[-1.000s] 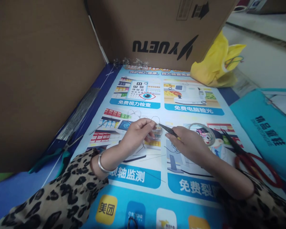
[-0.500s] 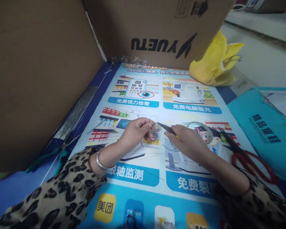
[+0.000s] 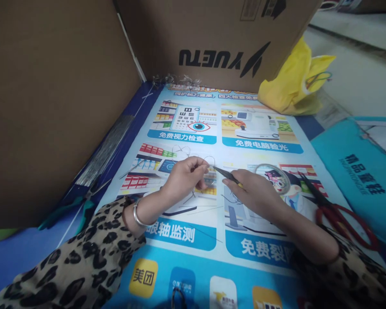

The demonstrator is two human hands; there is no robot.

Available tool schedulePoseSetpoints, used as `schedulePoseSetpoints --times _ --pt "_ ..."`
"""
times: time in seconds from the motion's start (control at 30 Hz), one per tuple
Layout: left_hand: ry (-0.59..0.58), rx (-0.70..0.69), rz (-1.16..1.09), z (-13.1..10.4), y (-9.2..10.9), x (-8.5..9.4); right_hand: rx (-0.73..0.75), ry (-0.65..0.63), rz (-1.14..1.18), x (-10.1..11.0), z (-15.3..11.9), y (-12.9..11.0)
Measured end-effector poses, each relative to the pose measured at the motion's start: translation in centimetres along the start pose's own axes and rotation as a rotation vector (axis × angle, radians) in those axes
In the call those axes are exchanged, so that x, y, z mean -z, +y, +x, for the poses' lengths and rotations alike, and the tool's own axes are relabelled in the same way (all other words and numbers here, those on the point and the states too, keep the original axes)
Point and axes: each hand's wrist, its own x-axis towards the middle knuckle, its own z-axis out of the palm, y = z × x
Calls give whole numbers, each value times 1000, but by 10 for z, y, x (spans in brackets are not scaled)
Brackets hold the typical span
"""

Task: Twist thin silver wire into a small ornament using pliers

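My left hand [image 3: 187,175] is closed in a pinch on a thin wire [image 3: 209,156], which bends into a small loop beyond the fingertips. From the other side, my right hand [image 3: 255,189] grips needle-nose pliers [image 3: 224,172] with dark narrow jaws and a bit of yellow at the handle. The jaw tips meet the wire just right of my left fingers; whether they clamp it is too small to tell. Bent wire pieces [image 3: 233,198] lie under my right hand, and another loose wire shape [image 3: 182,149] lies beyond my left hand.
A printed poster [image 3: 186,257] covers the work surface. Cardboard panels [image 3: 218,25] stand behind and left. Straight wires [image 3: 106,150] and green-handled pliers [image 3: 83,206] lie left. A tape roll [image 3: 286,184], red-handled scissors [image 3: 347,223], turquoise box [image 3: 341,163] and yellow bag [image 3: 283,92] are right.
The whole view has shifted slightly. Both hands keep nearly the same pose, with the pliers' tips still at the wire; the loop's lower part shows less clearly now.
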Motion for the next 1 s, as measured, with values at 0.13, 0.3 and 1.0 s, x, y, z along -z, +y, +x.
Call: schedulePoseSetpoints --times 0.13,0.3,1.0 --pt "-2 -5 -4 -1 1 0 8 15 -8 -2 1 0" --pt "-2 -8 15 -1 2 0 12 5 25 -3 1 0" --pt "-85 53 -85 -12 -2 -13 75 324 448 -2 3 -17"
